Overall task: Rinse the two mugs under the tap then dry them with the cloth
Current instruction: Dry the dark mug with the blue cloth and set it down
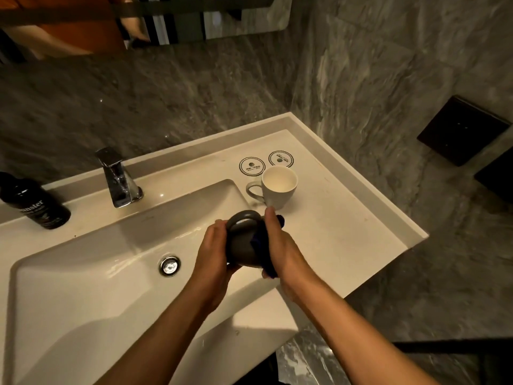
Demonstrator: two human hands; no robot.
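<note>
head view: we see the left hand [213, 247] gripping the grey mug [241, 243] over the sink's [83, 287] edge, steadying it, fingers closed round its side, while the right hand [280, 245] presses the dark blue cloth [270, 269] against it, apparently drying. the white mug [279, 187] stands upright on the pale table [347, 232], near the tap [118, 179]. grey marbled walls surround.

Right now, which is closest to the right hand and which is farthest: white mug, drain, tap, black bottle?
From the right hand:
1. White mug, just beyond it on the counter.
2. Drain, to its left in the basin.
3. Tap, back left.
4. Black bottle, far left.
</note>
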